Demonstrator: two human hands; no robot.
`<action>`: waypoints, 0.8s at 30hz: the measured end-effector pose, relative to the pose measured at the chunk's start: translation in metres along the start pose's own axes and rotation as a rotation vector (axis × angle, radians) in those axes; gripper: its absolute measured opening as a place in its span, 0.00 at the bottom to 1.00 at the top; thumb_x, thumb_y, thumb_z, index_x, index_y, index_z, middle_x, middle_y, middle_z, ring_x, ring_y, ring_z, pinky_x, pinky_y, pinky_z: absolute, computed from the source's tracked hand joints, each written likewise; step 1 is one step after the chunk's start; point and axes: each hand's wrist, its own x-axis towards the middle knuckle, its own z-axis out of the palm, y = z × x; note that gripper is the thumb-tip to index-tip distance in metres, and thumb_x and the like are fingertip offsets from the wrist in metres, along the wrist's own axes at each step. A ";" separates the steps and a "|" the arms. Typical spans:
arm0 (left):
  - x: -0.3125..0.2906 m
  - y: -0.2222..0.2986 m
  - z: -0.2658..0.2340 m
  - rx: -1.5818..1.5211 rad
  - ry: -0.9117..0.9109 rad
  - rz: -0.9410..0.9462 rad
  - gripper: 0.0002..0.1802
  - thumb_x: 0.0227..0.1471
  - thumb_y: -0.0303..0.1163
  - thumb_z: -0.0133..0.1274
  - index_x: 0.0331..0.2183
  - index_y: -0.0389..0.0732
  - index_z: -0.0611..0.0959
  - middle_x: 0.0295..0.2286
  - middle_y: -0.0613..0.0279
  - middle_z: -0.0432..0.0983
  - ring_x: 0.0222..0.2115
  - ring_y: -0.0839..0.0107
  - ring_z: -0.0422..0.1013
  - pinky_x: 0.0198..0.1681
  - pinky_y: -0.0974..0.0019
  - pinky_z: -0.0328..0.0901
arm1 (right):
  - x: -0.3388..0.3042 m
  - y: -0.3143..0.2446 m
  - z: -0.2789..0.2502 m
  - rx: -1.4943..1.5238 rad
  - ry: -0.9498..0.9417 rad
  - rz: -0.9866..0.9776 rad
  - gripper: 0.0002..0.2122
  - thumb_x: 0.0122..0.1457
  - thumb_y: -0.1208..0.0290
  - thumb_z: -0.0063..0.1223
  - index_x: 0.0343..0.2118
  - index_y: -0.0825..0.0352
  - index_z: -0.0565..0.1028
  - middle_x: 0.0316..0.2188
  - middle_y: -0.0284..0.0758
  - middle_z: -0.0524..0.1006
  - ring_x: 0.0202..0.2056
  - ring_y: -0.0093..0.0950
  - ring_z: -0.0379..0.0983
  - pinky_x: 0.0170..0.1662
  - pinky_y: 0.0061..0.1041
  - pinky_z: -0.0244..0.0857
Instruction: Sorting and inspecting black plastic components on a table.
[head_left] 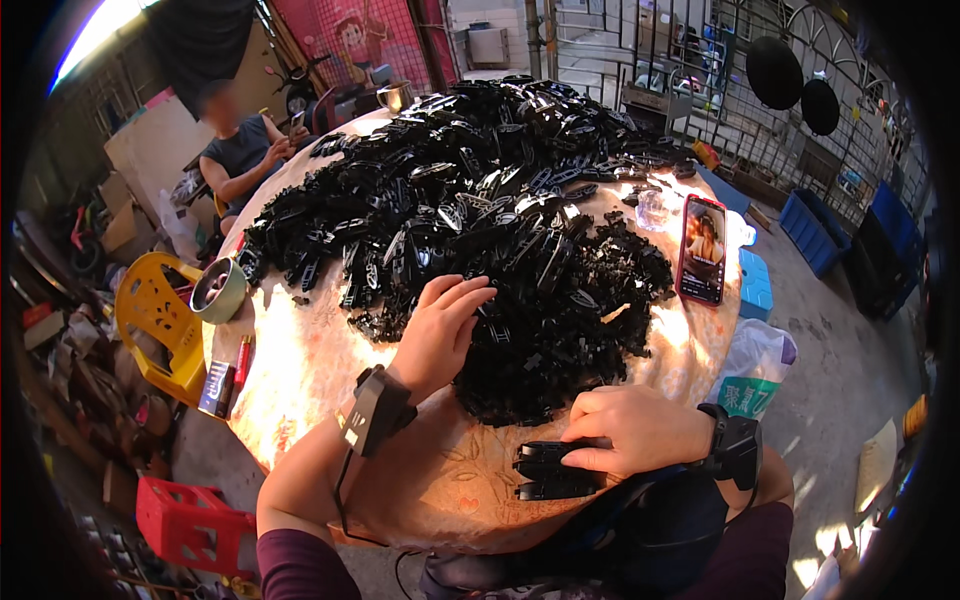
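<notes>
A large heap of black plastic parts [480, 190] covers most of the cloth-covered table [290, 350]. My left hand [437, 335] reaches over the near side of this heap, its fingers stretched forward and touching or just above the parts. Nothing shows in its grasp. Close to the table's front edge, my right hand [640, 428] has its thumb and fingers closed on a black plastic piece [550, 452]. A second long black piece [555, 488] lies right beside it, nearer to me. Both wrists carry a black strapped-on device.
Right of the heap stands a phone [702, 250] with a lit screen. A bowl [219, 292] sits at the left edge, with a small box [216, 388] and red tube [243, 360] below it. Beyond are a yellow chair [160, 320], a red stool [190, 520] and a seated person [240, 150].
</notes>
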 end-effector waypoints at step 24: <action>-0.019 0.058 -0.022 -0.216 -0.063 -0.149 0.24 0.49 0.18 0.51 0.50 0.36 0.71 0.34 0.59 0.68 0.34 0.70 0.66 0.40 0.72 0.62 | 0.016 0.012 0.020 -0.075 0.488 -0.076 0.07 0.48 0.76 0.57 0.31 0.67 0.73 0.27 0.35 0.75 0.27 0.34 0.75 0.30 0.29 0.69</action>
